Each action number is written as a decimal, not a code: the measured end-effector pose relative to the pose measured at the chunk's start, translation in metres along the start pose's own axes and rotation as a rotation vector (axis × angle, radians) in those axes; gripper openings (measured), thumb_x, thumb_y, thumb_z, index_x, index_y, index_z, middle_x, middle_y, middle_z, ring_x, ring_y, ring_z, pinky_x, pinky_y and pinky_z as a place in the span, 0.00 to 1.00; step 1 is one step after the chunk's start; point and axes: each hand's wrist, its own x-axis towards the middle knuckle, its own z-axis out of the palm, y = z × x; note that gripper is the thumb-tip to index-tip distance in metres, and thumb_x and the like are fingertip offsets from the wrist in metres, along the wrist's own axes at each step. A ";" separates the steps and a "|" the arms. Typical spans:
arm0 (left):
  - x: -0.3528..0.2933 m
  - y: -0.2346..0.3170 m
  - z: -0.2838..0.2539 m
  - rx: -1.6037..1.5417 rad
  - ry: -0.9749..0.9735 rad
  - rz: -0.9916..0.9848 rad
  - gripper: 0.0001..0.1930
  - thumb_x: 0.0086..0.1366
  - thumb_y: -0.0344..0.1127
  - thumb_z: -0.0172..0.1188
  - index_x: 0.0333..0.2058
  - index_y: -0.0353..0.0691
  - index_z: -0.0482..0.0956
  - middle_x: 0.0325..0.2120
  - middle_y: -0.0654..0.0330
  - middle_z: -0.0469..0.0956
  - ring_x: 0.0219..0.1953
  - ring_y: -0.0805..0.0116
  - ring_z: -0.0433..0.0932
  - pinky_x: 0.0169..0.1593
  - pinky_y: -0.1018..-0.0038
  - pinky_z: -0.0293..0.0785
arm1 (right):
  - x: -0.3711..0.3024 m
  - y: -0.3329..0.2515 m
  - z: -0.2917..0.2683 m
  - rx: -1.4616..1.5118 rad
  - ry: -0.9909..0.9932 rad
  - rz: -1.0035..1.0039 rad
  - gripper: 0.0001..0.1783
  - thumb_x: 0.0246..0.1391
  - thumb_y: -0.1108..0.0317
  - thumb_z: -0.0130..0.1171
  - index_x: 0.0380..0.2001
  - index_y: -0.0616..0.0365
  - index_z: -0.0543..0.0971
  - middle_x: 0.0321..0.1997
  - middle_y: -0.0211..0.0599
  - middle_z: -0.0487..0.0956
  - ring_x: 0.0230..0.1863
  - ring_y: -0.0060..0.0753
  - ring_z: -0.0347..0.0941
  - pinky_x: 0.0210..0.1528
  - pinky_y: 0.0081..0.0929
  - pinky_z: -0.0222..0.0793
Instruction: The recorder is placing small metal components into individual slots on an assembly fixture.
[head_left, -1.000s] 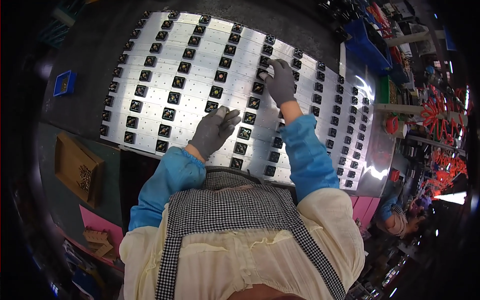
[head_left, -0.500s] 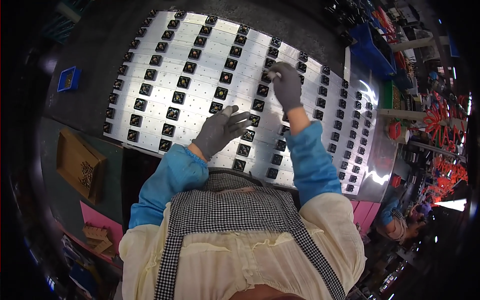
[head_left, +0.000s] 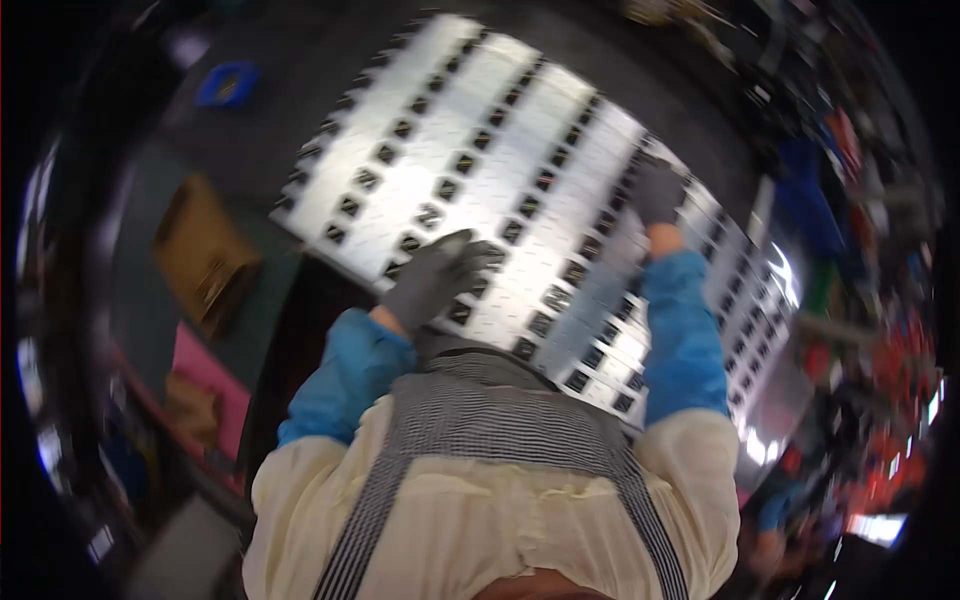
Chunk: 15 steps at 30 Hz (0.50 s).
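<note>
Rows of small black square parts [head_left: 427,216] lie on a broad, shiny metal sheet surface [head_left: 420,180] with tiny holes, made up of strips side by side. My left hand [head_left: 435,280], in a grey glove, is over the near part of the metal, fingers stretched and apart beside some of the black squares, holding nothing that I can see. Farther off to the right, my gloved right hand [head_left: 658,190] reaches to a row of black parts near the far edge. Its fingers are smeared by motion, so what they touch or hold is unclear.
At the left stands an open cardboard box [head_left: 205,255] with small brass-coloured pieces. A small blue bin [head_left: 228,84] sits at the far left on the dark table. Beyond the right end are a larger blue bin [head_left: 808,195] and blurred red items [head_left: 880,390].
The whole view has turned and blurred, so the metal surface now slants down to the right. My right hand has moved farther right along the far part; my left hand stays low over the near rows.
</note>
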 end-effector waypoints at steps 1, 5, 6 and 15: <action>-0.005 0.008 0.007 0.004 0.045 0.004 0.27 0.69 0.47 0.60 0.61 0.38 0.68 0.54 0.55 0.75 0.53 0.61 0.76 0.58 0.62 0.72 | -0.002 0.013 0.006 0.126 0.038 -0.035 0.09 0.50 0.62 0.63 0.31 0.53 0.86 0.36 0.46 0.81 0.41 0.52 0.79 0.41 0.48 0.76; -0.029 0.049 0.015 0.207 0.072 0.107 0.25 0.72 0.42 0.55 0.62 0.34 0.66 0.56 0.52 0.74 0.54 0.61 0.77 0.58 0.66 0.74 | 0.005 0.069 0.048 0.339 0.024 0.061 0.16 0.45 0.54 0.68 0.29 0.55 0.86 0.29 0.46 0.82 0.38 0.51 0.79 0.45 0.44 0.73; -0.038 0.061 0.012 0.253 0.115 0.144 0.25 0.73 0.41 0.55 0.62 0.33 0.66 0.56 0.51 0.74 0.53 0.61 0.77 0.57 0.66 0.75 | 0.005 0.072 0.054 0.319 0.036 0.041 0.14 0.47 0.56 0.68 0.31 0.55 0.86 0.33 0.45 0.82 0.39 0.51 0.79 0.47 0.44 0.72; -0.182 0.221 -0.173 1.263 1.355 0.616 0.41 0.54 0.46 0.72 0.62 0.32 0.65 0.57 0.43 0.72 0.61 0.48 0.71 0.64 0.61 0.67 | -0.054 0.021 -0.023 0.394 0.245 -0.112 0.11 0.54 0.66 0.62 0.39 0.59 0.82 0.53 0.43 0.78 0.55 0.51 0.71 0.56 0.42 0.68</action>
